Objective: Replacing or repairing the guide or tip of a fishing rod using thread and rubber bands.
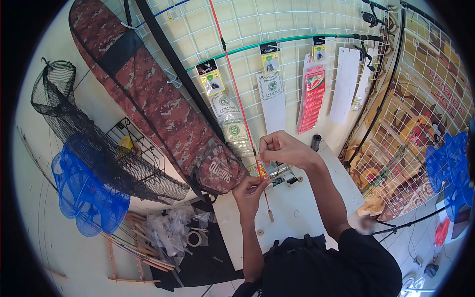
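A thin red fishing rod [232,74] with black bands runs from the top edge down past the table, ending in a light brown butt [270,216]. My left hand [249,193] is closed on it near the lower end, thumb and fingers pinching the red shaft. Slightly higher, my right hand [287,150] is bent over with its fingertips pinched together right beside the shaft. Whatever those fingertips hold is too small to make out. Behind the hands, a compartment box [283,174] with small parts lies on the white table [297,218].
A reddish camouflage rod bag [153,99] stands left of the hands, with a black net [99,133] and blue netting [89,193] beyond. Packets [269,94] hang on the white wire grid [292,24]. A tape roll [194,239] and plastic bags [170,232] lie lower left.
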`<act>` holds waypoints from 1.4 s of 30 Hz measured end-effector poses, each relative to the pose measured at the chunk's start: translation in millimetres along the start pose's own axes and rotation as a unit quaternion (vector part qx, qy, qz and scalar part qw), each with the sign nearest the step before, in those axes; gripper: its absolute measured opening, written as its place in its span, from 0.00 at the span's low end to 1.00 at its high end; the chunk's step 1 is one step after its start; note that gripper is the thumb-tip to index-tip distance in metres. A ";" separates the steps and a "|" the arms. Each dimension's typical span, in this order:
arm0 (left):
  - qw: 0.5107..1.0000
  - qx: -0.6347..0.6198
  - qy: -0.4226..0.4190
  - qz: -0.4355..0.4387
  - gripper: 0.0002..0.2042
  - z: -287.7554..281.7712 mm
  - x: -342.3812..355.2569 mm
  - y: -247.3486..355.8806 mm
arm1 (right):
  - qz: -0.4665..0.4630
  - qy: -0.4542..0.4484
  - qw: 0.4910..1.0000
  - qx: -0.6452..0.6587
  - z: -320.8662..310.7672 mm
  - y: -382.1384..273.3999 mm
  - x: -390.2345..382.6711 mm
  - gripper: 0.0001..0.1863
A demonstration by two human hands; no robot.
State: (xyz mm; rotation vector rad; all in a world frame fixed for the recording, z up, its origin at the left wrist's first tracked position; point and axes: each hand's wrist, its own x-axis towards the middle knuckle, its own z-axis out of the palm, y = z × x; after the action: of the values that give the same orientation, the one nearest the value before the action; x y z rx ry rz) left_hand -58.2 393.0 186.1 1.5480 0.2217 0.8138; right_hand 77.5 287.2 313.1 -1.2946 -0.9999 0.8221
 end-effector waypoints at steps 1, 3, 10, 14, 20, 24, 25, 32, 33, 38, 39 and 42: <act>1.000 -0.001 -0.002 0.002 0.08 0.2 0.2 0.4 | 0.001 0.000 1.000 0.000 0.1 1.0 -0.5 0.05; 1.000 0.004 0.001 0.006 0.07 -0.6 0.1 -0.1 | -0.016 -0.001 1.000 0.014 0.8 0.1 -0.5 0.06; 1.000 0.006 0.006 -0.014 0.08 -1.0 -2.1 2.4 | -0.028 0.036 0.999 0.009 1.0 4.3 -3.5 0.10; 0.999 0.007 0.000 -0.038 0.08 -1.1 -2.3 1.6 | -0.051 0.069 0.996 0.011 1.8 6.7 -6.8 0.10; 1.000 0.003 0.005 -0.009 0.07 -1.2 0.2 2.8 | -0.075 0.124 0.989 0.022 11.5 9.8 -7.3 0.08; 1.000 0.015 0.003 -0.002 0.07 0.2 0.9 1.6 | -0.115 0.152 0.981 0.027 14.4 15.9 -6.7 0.10; 1.000 0.012 -0.003 -0.020 0.07 -0.1 0.3 3.3 | -0.134 0.154 0.979 0.027 15.3 18.1 -5.5 0.11; 1.000 0.018 -0.003 -0.011 0.08 -5.1 0.1 -4.7 | -0.272 0.208 0.938 -0.059 32.6 32.3 -0.7 0.12; 1.000 0.018 -0.002 -0.010 0.08 -4.6 -0.4 -5.4 | -0.262 0.238 0.931 -0.093 36.5 31.0 -3.1 0.11; 0.988 0.103 0.079 0.080 0.06 10.9 -4.4 9.9 | -0.282 0.326 0.888 -0.160 53.3 28.2 -3.2 0.09; 0.988 0.104 0.079 0.080 0.06 11.9 -4.9 10.7 | -0.279 0.336 0.886 -0.156 54.8 27.8 -2.9 0.08; 0.980 0.148 0.089 0.096 0.06 15.1 -4.9 13.6 | -0.281 0.355 0.878 -0.153 56.9 29.2 -3.2 0.07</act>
State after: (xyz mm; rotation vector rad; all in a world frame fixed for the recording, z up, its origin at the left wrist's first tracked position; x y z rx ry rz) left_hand -56.9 375.8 198.0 1.7961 0.3407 1.1118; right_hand 25.1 309.0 283.5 -1.3139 -0.8355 -0.2758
